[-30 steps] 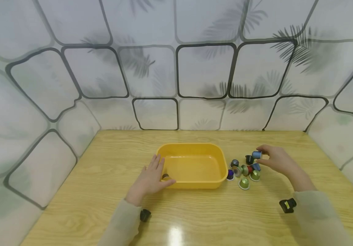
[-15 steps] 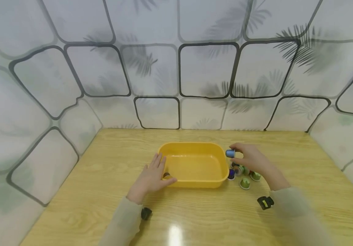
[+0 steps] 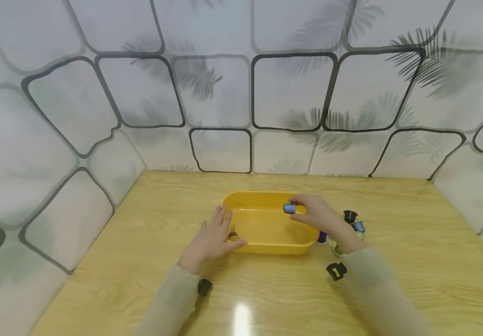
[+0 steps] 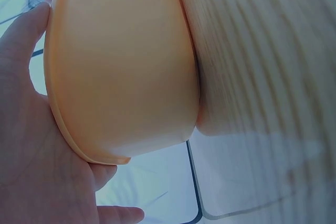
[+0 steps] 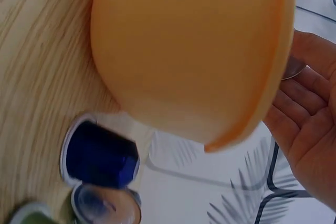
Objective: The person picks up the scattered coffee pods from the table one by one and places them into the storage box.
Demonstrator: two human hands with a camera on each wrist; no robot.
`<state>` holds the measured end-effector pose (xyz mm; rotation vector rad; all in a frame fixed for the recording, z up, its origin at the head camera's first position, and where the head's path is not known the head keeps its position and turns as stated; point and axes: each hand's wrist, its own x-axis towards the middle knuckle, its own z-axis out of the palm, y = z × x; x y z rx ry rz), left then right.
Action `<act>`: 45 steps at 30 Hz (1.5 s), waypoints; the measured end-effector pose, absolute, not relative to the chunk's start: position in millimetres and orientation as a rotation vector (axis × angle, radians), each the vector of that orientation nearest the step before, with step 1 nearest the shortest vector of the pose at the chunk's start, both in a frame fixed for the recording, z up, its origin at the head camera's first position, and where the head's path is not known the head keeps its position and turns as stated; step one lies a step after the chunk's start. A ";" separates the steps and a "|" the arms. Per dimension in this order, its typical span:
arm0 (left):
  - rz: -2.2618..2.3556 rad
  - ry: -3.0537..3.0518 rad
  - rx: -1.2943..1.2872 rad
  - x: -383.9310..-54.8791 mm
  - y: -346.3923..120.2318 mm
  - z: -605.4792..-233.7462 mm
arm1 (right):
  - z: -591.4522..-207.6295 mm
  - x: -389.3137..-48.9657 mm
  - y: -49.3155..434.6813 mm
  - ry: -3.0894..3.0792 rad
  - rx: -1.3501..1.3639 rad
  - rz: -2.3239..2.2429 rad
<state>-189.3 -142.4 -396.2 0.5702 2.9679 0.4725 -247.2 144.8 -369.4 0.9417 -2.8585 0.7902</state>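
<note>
A blue coffee capsule is pinched between the thumb and fingers of my right hand, over the right part of a yellow plastic tub. The right wrist view shows only a sliver of its edge behind the tub's rim. My left hand rests on the tub's left end, fingers straight and spread along the rim. In the left wrist view the thumb lies against that rim. Inside the tub, near the left hand, sits a brown-dark capsule, partly hidden.
Right of the tub lie several more capsules: a black one, a blue one, a green one and a dark blue one close to the tub wall. My right forearm covers part of the group. A patterned wall borders the wooden table.
My right hand has carried the blue capsule left from the pile to over the tub. The left hand keeps its place on the rim. The head view has shifted slightly.
</note>
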 end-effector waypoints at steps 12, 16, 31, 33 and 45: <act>0.465 2.962 0.546 -190.9 -141.3 -395.0 | -373.4 -254.2 112.3 -2.868 0.965 0.802; 0.466 2.961 0.542 -191.6 -141.0 -395.0 | -376.0 -254.3 102.5 -2.842 0.976 0.789; 0.434 2.965 0.553 -196.5 -139.0 -397.0 | -381.1 -261.2 65.2 -2.905 1.046 0.837; 0.426 2.963 0.554 -196.4 -139.2 -397.0 | -383.6 -262.9 60.7 -2.897 1.075 0.829; 0.431 2.957 0.548 -194.4 -141.0 -396.5 | -395.7 -264.3 36.2 -2.959 1.101 0.711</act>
